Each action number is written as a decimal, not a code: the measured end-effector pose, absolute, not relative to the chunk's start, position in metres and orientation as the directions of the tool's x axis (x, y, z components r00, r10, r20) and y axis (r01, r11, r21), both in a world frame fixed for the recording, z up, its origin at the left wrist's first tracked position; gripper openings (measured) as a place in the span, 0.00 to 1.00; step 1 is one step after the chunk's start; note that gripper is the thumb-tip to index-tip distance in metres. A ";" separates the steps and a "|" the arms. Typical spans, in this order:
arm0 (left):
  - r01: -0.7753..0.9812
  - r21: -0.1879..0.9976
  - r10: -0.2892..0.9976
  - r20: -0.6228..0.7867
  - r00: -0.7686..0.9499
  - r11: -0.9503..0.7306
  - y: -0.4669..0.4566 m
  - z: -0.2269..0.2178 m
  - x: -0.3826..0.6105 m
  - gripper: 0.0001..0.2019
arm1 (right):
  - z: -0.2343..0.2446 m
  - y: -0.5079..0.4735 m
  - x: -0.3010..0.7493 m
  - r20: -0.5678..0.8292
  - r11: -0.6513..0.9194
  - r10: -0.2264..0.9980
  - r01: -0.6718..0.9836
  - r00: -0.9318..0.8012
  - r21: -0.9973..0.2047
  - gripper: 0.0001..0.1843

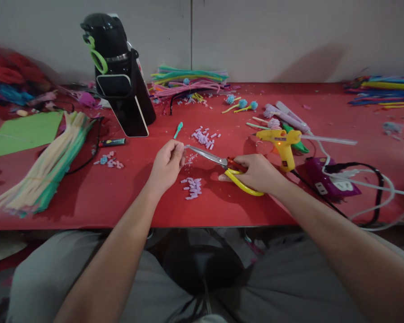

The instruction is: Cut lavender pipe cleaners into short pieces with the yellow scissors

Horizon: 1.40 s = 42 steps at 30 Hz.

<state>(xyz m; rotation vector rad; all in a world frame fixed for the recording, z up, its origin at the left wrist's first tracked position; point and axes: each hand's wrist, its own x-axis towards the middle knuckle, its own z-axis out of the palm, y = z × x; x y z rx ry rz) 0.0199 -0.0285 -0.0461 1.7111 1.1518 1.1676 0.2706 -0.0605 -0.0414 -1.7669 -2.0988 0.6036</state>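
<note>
My right hand [256,172] is closed round the red and yellow handles of a pair of scissors [210,155]. Their blades point left, and the tips meet the fingertips of my left hand [168,161]. Thumb and forefinger of that hand pinch a tiny pale purple piece [186,146], mostly covered by the fingers. Under the blades lie fine pale trimmings [190,158]. One pile of short purple pieces [204,137] lies beyond the scissors, and another purple pile [192,188] lies nearer the table edge. A short teal stem [178,130] rests just past my left hand.
A yellow glue gun [283,143] with a clear stick stands right, by a purple power strip [330,179] and looped cables. Left are bundled pipe cleaners [50,166], a black bottle [107,49] and a leaning phone [128,110]. More pipe cleaners [188,83] lie along the wall.
</note>
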 end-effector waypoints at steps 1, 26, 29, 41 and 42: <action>0.263 0.912 0.945 0.274 0.179 -0.314 -0.029 -0.046 0.020 0.15 | -0.041 -0.060 0.271 -0.018 0.143 0.984 0.844 -0.178 -0.517 0.37; 0.267 0.914 0.948 0.265 0.174 -0.305 -0.029 -0.047 0.020 0.15 | -0.038 -0.061 0.270 -0.048 0.115 0.984 0.826 -0.169 -0.552 0.37; 0.270 0.911 0.946 0.270 0.180 -0.312 -0.028 -0.048 0.020 0.16 | -0.038 -0.060 0.269 -0.063 0.105 0.984 0.830 -0.166 -0.548 0.37; 0.257 0.923 0.954 0.254 0.157 -0.288 -0.030 -0.044 0.022 0.14 | -0.040 -0.060 0.271 -0.008 0.141 0.984 0.803 -0.178 -0.578 0.37; 0.253 0.924 0.955 0.252 0.157 -0.286 -0.030 -0.044 0.022 0.14 | -0.039 -0.061 0.272 -0.009 0.138 0.984 0.799 -0.177 -0.585 0.37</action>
